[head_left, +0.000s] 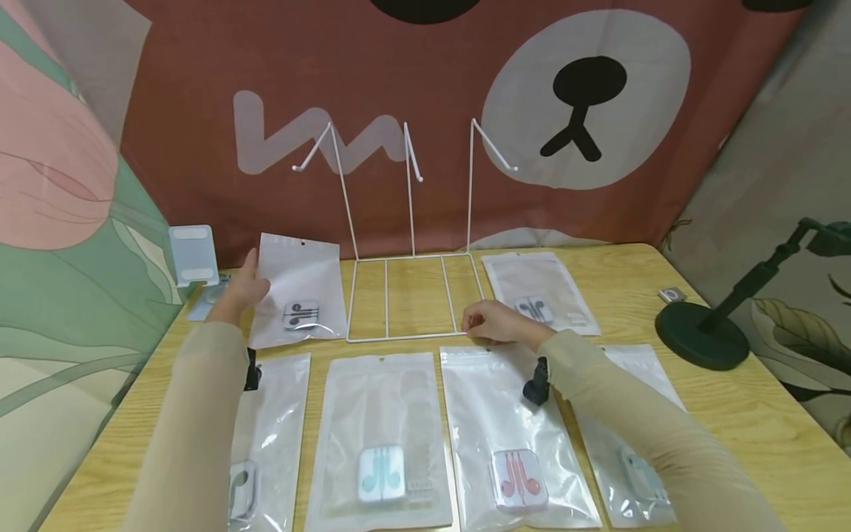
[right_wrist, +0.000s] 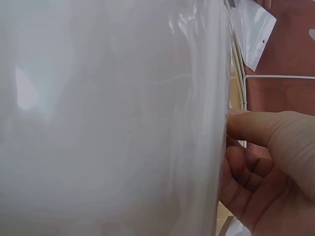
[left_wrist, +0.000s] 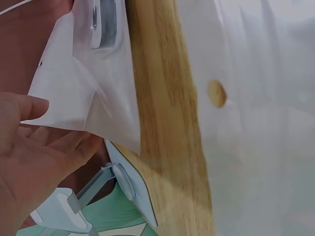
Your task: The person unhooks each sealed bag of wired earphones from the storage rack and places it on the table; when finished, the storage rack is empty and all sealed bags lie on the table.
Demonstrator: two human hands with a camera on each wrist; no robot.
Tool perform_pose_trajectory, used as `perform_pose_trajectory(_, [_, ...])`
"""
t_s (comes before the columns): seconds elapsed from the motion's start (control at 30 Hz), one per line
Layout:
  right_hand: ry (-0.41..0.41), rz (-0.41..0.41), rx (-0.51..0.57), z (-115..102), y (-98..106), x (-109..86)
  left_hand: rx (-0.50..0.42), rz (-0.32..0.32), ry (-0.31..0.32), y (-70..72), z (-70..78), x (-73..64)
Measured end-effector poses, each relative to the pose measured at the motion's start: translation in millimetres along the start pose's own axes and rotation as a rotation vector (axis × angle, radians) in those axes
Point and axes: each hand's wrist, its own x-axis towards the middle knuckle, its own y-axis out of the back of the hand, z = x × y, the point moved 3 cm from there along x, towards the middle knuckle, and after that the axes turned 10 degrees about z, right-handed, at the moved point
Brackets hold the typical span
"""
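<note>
My left hand (head_left: 242, 290) is at the left edge of a white zip bag (head_left: 289, 273) holding a case of dark earphones (head_left: 301, 315). In the left wrist view the thumb (left_wrist: 35, 106) lies over a creased corner of that bag, and the other fingers reach behind its edge. My right hand (head_left: 495, 322) grips the right front corner of a white wire rack (head_left: 399, 338) with curled fingers. Below that hand lies a clear bag with pink earphones (head_left: 518, 479); its film hides the fingertips in the right wrist view.
A bag with blue earphones (head_left: 381, 473) and further earphone bags lie in the front row. Another earphone bag (head_left: 541, 292) lies right of the rack. A light-blue phone stand (head_left: 193, 255) stands back left, a dark green stand (head_left: 705, 334) at right. The rack's hooks (head_left: 412, 151) rise behind.
</note>
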Motion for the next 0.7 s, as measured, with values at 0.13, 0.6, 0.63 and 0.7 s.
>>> perform_pose_trajectory(0.13, [0.001, 0.002, 0.002, 0, 0, 0.2, 0.008, -0.009, 0.041, -2.5, -5.2, 2.5])
perform_pose_trajectory(0.6, [0.007, 0.004, 0.01, 0, 0, 0.0, 0.028, -0.103, 0.067, -18.3, -17.8, -1.6])
perform_pose_trajectory(0.63, [0.006, 0.001, 0.012, 0, 0, 0.0, 0.03, -0.109, 0.079, -19.6, -18.5, -2.0])
perform_pose_trajectory(0.7, [0.006, -0.002, 0.008, -1, 0, 0.1, 0.037, -0.115, 0.09, -21.1, -18.7, -3.3])
